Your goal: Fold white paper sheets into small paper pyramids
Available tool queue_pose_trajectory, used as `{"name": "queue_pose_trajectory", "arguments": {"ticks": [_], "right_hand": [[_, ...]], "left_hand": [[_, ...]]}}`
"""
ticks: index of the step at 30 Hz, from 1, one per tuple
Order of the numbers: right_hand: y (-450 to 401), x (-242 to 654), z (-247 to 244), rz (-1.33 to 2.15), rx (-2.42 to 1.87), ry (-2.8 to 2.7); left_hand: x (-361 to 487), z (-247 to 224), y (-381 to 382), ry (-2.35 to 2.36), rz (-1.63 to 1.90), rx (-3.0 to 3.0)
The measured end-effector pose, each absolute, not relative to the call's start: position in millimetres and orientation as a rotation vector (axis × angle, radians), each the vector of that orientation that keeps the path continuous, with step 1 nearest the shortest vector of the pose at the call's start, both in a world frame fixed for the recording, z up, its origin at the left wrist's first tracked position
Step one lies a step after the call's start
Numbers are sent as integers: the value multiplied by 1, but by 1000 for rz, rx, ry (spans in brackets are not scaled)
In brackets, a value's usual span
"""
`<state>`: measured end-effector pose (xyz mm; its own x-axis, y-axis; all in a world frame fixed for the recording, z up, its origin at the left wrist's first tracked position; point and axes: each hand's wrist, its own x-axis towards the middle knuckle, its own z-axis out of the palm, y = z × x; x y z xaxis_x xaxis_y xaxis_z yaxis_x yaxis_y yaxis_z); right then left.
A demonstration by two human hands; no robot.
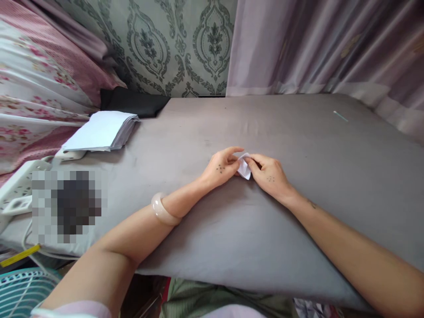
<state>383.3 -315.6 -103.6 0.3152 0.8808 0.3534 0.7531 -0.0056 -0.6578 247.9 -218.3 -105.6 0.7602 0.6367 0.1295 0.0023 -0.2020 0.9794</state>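
Note:
Between my two hands, above the middle of the grey cloth-covered table, is a small folded piece of white paper. My left hand pinches its left edge, with the index finger stretched out above it. My right hand grips the right side of the paper between thumb and fingers. Parts of the fingertips on both hands are hidden behind the paper. A pale bangle sits around my left forearm.
A stack of white paper sheets lies at the left, near a folded black cloth. White power strips with cables are at the left edge. A thin stick lies at the far right. Curtains hang behind the table.

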Motion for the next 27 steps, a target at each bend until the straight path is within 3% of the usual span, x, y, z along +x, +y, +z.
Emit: {"name": "queue_pose_trajectory", "arguments": {"ticks": [14,20,27], "right_hand": [[-332,361,-101,-247,-1766,-1953],[-330,361,-103,-243,-1835,-1962],[-335,357,-100,-319,-1831,-1993]], "left_hand": [[244,-111,-198,646,790,1561],[244,-100,-204,688,650,1451],[246,-108,-202,741,731,1493]]}}
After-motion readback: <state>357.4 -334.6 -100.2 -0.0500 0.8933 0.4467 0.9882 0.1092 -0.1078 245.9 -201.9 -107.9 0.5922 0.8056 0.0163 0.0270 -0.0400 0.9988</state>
